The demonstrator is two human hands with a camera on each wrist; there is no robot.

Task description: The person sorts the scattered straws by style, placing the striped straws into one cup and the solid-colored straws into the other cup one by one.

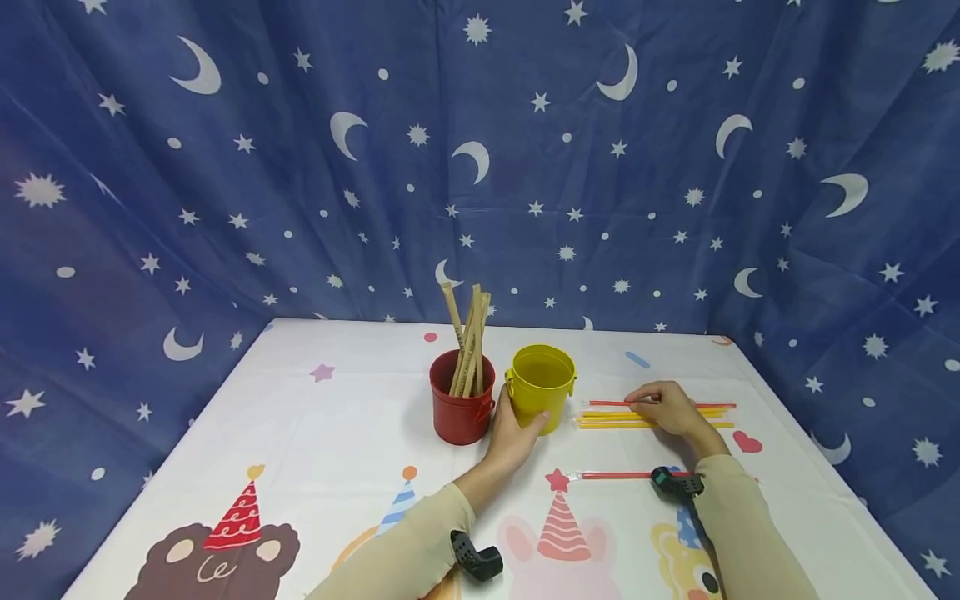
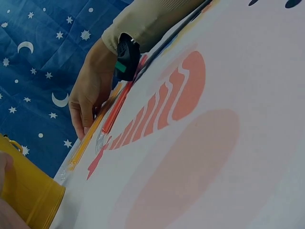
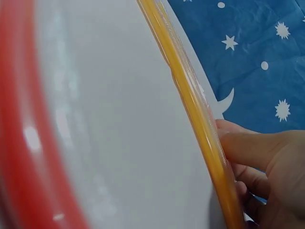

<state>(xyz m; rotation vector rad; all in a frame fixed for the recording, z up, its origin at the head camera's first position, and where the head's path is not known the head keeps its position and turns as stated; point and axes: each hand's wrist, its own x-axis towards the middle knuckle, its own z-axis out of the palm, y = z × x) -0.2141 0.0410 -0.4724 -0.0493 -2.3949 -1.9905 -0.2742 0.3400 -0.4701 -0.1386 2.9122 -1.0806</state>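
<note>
My left hand (image 1: 512,437) grips a yellow bucket (image 1: 551,408), thumb on its front and fingers round its left side; the bucket stands slightly tilted. On the right, my right hand (image 1: 670,408) pinches a red straw (image 1: 606,403) at the far side of the straws, its fingertips partly hidden in the right wrist view. Several yellow straws (image 1: 600,425) in clear wrappers lie just nearer, beside that hand. Closer to the front, a wrapped red straw (image 1: 615,476) passes beneath the right wrist.
Left of the yellow bucket stands a red bucket (image 1: 459,429) holding several tan paper-wrapped sticks (image 1: 471,350). A white table cover (image 1: 360,417) with party animal prints lies under everything. Behind it hangs a blue curtain (image 1: 420,208) with moons and stars.
</note>
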